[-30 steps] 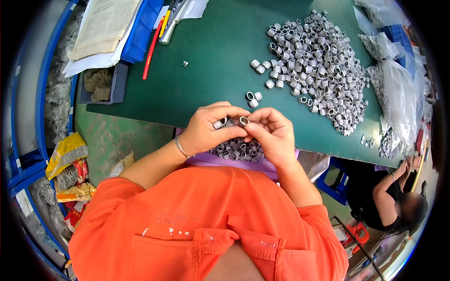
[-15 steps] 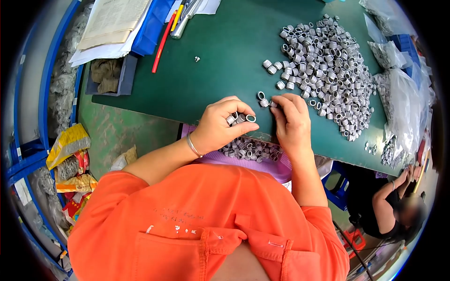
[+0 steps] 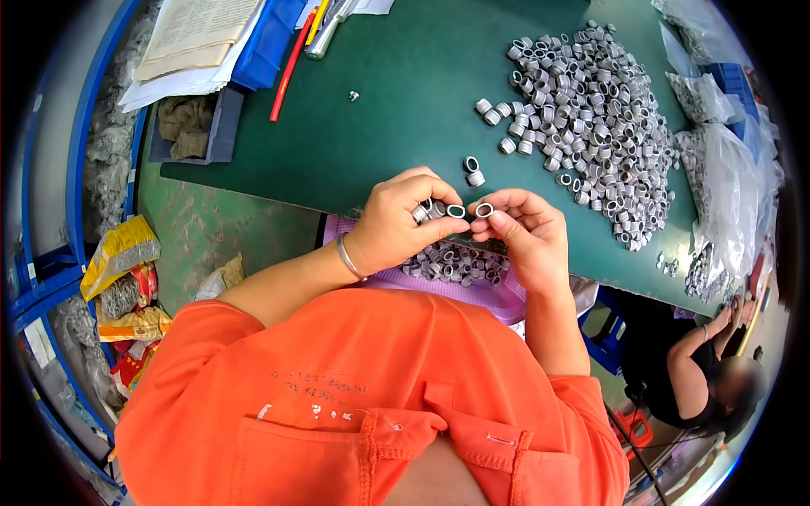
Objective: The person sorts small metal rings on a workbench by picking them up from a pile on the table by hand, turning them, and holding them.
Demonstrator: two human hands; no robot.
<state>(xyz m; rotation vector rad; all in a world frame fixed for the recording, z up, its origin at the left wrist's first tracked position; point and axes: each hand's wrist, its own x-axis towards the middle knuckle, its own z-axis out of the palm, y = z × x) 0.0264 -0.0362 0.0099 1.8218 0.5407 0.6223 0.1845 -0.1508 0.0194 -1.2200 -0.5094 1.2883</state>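
My left hand (image 3: 408,211) is closed around several small grey metal rings (image 3: 435,210), lined up between thumb and fingers. Close beside it, my right hand (image 3: 530,229) pinches a single metal ring (image 3: 483,211) between thumb and fingertips, its opening facing up toward me. The two hands are nearly touching over the table's front edge. Just beyond them, two loose rings (image 3: 474,171) sit on the green tabletop (image 3: 371,143). A large pile of the same rings (image 3: 591,126) spreads to the right. Below my hands, a pink-purple container (image 3: 396,282) holds many more rings.
Clear plastic bags (image 3: 726,185) of parts line the right edge. Pens (image 3: 294,72), a blue bin (image 3: 263,51), papers (image 3: 194,38) and a grey box with cloth (image 3: 224,131) are at the upper left. Blue shelving (image 3: 89,126) stands left. Another person (image 3: 688,371) works at the lower right.
My right hand has picked a ring off the table and brought it left, close to my left hand. The left hand stays almost in place with its rings.
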